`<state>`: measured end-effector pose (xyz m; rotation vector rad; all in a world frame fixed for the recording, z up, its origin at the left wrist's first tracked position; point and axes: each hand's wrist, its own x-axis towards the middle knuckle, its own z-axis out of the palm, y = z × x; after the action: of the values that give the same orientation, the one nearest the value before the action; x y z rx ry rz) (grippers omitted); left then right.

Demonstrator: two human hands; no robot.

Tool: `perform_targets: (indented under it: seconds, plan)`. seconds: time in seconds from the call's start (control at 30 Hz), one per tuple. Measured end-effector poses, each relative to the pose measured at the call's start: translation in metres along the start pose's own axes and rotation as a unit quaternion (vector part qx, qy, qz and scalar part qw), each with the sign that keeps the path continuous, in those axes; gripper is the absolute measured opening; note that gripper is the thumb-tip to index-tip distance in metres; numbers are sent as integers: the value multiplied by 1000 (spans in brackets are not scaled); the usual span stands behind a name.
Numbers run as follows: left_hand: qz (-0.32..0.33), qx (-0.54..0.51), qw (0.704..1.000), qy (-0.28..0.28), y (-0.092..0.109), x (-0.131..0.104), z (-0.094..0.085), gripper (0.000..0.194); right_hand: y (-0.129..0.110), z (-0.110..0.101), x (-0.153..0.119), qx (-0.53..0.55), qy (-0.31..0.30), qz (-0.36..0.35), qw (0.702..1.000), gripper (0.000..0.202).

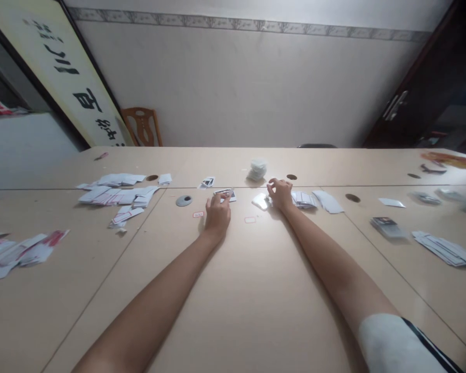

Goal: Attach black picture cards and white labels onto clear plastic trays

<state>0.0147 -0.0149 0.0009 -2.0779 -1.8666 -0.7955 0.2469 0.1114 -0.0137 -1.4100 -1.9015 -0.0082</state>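
Observation:
Both my arms stretch far out over a pale wooden table (241,290). My left hand (218,213) rests knuckles up, its fingertips on a small printed card (226,194). My right hand (280,194) is curled over the table beside a clear glossy sleeve (260,201), fingertips touching or just above it. Right of that hand lies a small stack of white cards (305,200). Whether the right hand grips anything is unclear.
A heap of clear sleeves (258,170) sits beyond the hands. White and red cards (116,196) lie scattered at the left, more cards (21,253) at the left edge. A dark card stack (387,227) and white cards (446,249) lie right. A grey cable cap (184,201) sits near my left hand.

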Motion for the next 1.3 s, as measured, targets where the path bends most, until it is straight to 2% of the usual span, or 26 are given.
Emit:
perform_targets:
  seconds: [0.1,0.23,0.37,0.43,0.53,0.6,0.7,0.8,0.87,0.97,1.03,1.13,1.2,1.3]
  plan:
    - [16,-15,1000,21,-1,-1,-2,39,-4,-1,-1,24,-43,-24,998,19]
    - [-4,-46,998,42,1,-2,-7,28,-17,-4,-5,32,-89,-51,994,23]
    - [-4,-83,995,46,4,-2,-11,20,-32,-11,-16,26,-121,-35,992,23]
    - [3,-100,994,53,4,-2,-12,19,-38,-18,-25,59,-138,-28,988,23]
    - [26,-111,991,69,6,-4,-12,21,-48,-31,-41,168,-161,-41,972,22]
    - [61,-100,990,83,9,-5,-13,23,-57,-40,-52,265,-126,-10,956,16]
    - [124,-68,984,106,15,-10,-19,26,-73,-51,-67,383,-70,109,915,25]
    - [172,-61,975,124,23,-15,-24,26,-84,-57,-76,443,-85,174,876,36]
    - [200,-64,968,134,26,-17,-25,25,-86,-57,-79,472,-107,194,853,33]
    - [238,-67,958,143,27,-18,-22,24,-83,-54,-79,492,-114,194,841,27]
    - [254,-76,955,134,27,-17,-19,23,-77,-50,-78,483,-68,163,858,25]
    - [254,-104,958,78,27,-14,-13,22,-65,-42,-77,451,61,166,875,23]
    - [253,-131,959,7,27,-13,-9,26,-58,-36,-77,441,112,218,863,22]
    - [281,-147,943,-100,28,-14,-5,30,-52,-30,-78,446,124,279,841,22]
